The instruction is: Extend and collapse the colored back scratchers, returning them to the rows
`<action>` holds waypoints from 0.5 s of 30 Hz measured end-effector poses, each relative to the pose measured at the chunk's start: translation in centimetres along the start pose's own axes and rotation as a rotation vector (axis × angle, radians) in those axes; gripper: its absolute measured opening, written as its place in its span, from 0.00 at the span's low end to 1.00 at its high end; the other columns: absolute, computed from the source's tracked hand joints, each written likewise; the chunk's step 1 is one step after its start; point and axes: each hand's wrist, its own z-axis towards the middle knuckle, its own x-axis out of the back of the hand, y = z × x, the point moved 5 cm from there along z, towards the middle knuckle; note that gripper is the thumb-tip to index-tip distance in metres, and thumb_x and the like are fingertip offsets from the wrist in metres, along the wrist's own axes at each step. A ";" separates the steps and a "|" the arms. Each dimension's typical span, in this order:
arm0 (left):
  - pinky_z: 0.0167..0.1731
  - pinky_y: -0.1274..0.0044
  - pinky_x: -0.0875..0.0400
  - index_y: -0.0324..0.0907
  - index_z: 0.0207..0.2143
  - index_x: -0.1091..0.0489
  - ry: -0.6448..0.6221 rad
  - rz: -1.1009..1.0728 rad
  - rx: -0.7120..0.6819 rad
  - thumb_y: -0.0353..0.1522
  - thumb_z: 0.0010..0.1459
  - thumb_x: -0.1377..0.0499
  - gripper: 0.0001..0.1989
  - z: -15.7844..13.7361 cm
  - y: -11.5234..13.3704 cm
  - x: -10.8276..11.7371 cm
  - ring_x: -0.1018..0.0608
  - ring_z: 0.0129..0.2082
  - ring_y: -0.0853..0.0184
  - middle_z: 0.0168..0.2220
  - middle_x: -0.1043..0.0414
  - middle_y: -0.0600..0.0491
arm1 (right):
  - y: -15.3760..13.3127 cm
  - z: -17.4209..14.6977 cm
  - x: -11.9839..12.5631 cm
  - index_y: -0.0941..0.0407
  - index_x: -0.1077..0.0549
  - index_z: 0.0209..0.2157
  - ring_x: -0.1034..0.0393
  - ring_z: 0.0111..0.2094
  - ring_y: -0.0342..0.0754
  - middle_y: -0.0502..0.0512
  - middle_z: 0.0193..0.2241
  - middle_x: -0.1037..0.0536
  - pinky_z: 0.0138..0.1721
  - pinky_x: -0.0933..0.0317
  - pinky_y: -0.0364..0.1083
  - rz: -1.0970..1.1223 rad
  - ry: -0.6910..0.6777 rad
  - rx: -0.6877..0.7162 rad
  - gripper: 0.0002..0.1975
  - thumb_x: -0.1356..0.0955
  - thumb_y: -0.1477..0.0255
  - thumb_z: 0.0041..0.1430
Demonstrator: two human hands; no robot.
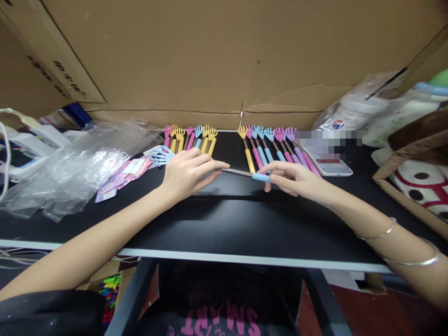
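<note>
A light blue back scratcher (238, 172) with a metal rod is held level above the black table by both hands. My left hand (191, 172) is closed round its head end, and the blue claw sticks out beyond the wrist side. On the blue handle, my right hand (292, 177) pinches with thumb and fingers. Behind the hands lie two rows of back scratchers: a left group (191, 138) in yellow, pink and blue, and a right group (269, 147) in yellow, pink, blue and purple.
Clear plastic bags (80, 158) and pink printed cards (129, 172) lie at the left. A phone (332, 167) rests at the right, near a bagged cup (360, 112) and a brown-trimmed bag (420, 172). Cardboard (210, 56) walls the back. The table's pale edge (224, 258) runs in front.
</note>
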 end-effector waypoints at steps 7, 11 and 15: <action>0.28 0.74 0.41 0.46 0.45 0.24 -0.090 -0.013 0.036 0.35 0.66 0.45 0.11 0.2 -0.2 -0.6 0.28 0.31 0.66 0.31 0.23 0.55 | 0.1 0.2 0.8 0.55 0.28 0.36 0.29 0.30 0.45 0.53 0.30 0.25 0.33 0.35 0.45 -0.125 0.202 0.080 0.17 0.28 0.56 0.53; 0.29 0.72 0.42 0.45 0.47 0.25 -0.178 -0.014 0.090 0.36 0.68 0.48 0.13 0.0 -0.4 -1.2 0.26 0.34 0.65 0.34 0.21 0.54 | -0.2 0.1 0.7 0.55 0.29 0.37 0.29 0.29 0.45 0.51 0.27 0.24 0.34 0.36 0.46 -0.156 0.203 0.118 0.16 0.30 0.57 0.56; 0.32 0.71 0.41 0.44 0.47 0.26 -0.243 -0.049 0.119 0.36 0.68 0.49 0.14 -0.1 -0.6 -1.5 0.24 0.35 0.64 0.36 0.20 0.52 | -0.5 0.0 1.1 0.55 0.29 0.37 0.31 0.27 0.44 0.51 0.26 0.25 0.33 0.38 0.45 -0.226 0.209 0.150 0.15 0.31 0.57 0.57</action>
